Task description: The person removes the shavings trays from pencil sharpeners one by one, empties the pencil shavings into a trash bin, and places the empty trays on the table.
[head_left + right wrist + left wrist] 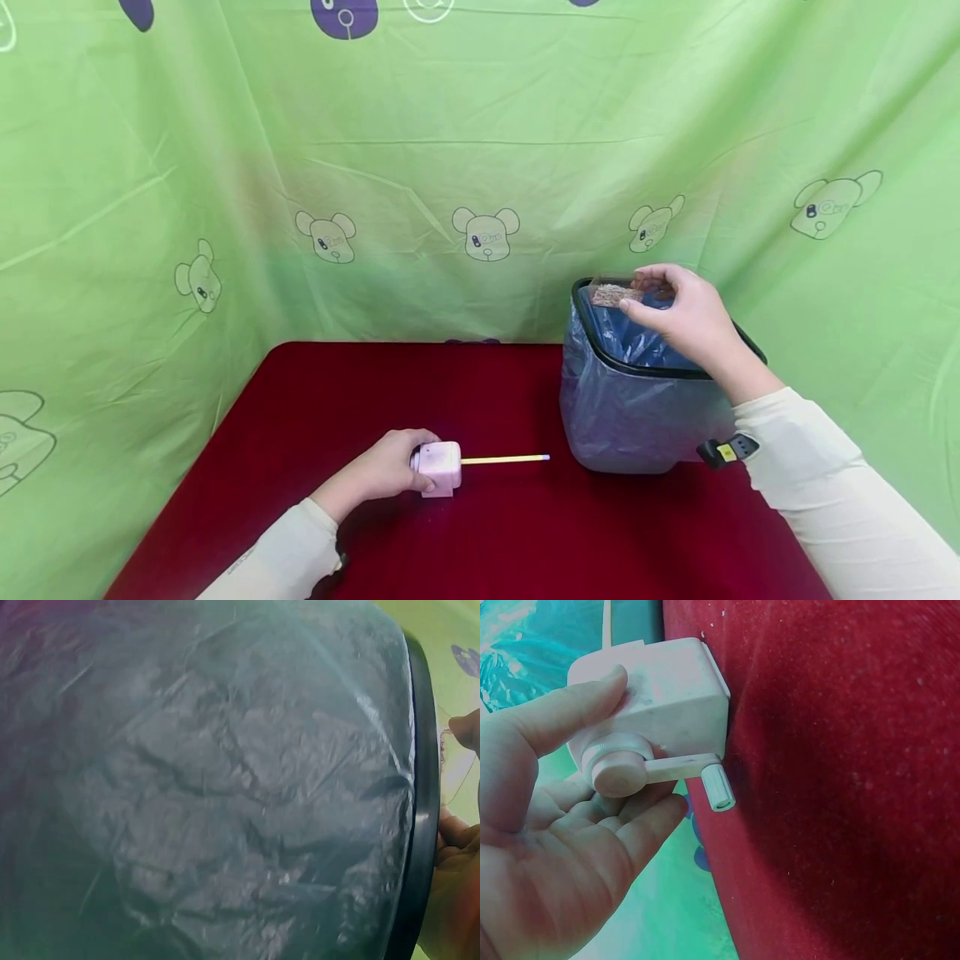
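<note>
My left hand [384, 468] grips a pale pink crank pencil sharpener [442, 465] low over the red table. Thumb and fingers are on opposite sides of its body, and its crank handle [718, 787] shows in the left wrist view. From the far end of the sharpener a yellow pencil [504, 459] sticks out to the right. My right hand [693, 315] pinches a small clear shavings drawer [617, 293] above the mouth of a bin [622, 417]. Brownish shavings lie in the drawer. In the right wrist view, the bin's side hides most of that hand.
The bin has a black rim [618, 364] and a bluish plastic liner [626, 333], and stands at the table's right side. A red cloth [337, 392] covers the table. Behind and on both sides hangs a green curtain [420, 142] with bear prints.
</note>
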{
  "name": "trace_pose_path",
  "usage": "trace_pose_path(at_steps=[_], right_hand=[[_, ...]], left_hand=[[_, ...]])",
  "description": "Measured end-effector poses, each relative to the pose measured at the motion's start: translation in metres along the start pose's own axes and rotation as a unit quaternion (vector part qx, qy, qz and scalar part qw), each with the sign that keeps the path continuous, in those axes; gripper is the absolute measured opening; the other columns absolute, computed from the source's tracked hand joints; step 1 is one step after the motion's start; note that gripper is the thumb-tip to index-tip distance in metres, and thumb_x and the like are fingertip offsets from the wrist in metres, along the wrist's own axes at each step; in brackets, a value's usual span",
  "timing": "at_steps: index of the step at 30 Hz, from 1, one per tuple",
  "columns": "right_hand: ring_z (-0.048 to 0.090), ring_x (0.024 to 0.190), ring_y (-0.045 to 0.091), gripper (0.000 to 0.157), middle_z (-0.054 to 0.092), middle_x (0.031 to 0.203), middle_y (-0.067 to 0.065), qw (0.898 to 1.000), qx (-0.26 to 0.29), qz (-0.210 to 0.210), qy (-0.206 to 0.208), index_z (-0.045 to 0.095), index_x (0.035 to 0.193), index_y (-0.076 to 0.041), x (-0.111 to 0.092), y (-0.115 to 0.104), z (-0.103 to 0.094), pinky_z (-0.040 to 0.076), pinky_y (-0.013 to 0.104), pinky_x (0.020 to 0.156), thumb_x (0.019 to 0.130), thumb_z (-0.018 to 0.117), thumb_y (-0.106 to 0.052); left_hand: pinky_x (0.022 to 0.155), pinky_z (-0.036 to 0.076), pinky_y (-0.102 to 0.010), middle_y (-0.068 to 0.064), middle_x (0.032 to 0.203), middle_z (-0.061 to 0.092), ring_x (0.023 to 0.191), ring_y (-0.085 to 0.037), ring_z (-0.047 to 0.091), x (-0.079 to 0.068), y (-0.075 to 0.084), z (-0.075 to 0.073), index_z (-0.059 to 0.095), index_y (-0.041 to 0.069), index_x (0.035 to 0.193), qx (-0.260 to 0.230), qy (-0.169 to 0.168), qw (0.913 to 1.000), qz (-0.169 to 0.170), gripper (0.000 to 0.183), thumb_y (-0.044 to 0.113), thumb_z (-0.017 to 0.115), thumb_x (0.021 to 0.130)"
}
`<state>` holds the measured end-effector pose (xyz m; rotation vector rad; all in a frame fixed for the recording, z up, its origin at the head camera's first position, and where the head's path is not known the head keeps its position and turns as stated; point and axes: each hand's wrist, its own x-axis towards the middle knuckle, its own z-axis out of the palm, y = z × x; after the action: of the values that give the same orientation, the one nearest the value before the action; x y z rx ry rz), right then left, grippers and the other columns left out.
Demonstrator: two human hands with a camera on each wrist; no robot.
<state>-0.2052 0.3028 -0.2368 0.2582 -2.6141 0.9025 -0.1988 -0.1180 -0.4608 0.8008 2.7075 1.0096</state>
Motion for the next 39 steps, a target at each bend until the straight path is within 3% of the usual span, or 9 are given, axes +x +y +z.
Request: trace_pose_path(at_steps=[12,20,39], right_hand=[[0.059,0.111,0.032,0.059,0.066,0.120,0.015,1.000,-0.012,0.001,0.015,0.060,0.133,-0.006,0.001,0.012,-0.005,0.041,0.035,0.089,0.092,0.073,-0.045],[0.060,0.110,0.031,0.060,0.066,0.121,0.016,1.000,-0.020,0.007,0.007,0.059,0.133,-0.004,0.001,0.016,-0.007,0.042,0.033,0.087,0.093,0.073,-0.046],[0.057,0.118,0.038,0.063,0.063,0.125,0.021,0.999,-0.050,0.000,0.009,0.057,0.134,-0.002,0.006,0.026,-0.016,0.041,0.053,0.099,0.092,0.073,-0.045]], left_hand=[[0.082,0.051,-0.037,0.000,0.104,0.070,0.088,-0.014,0.060,-0.001,0.001,0.001,0.067,0.004,0.122,-0.004,-0.002,1.0000,0.001,0.057,0.012,0.090,0.070],[0.081,0.052,-0.036,0.000,0.103,0.071,0.088,-0.013,0.060,-0.002,0.000,0.001,0.067,0.004,0.122,0.005,-0.001,1.0000,0.005,0.057,0.012,0.090,0.070],[0.081,0.052,-0.035,0.001,0.102,0.070,0.087,-0.013,0.060,-0.001,0.001,0.000,0.067,0.005,0.121,0.010,0.000,0.9999,0.008,0.057,0.013,0.091,0.070]])
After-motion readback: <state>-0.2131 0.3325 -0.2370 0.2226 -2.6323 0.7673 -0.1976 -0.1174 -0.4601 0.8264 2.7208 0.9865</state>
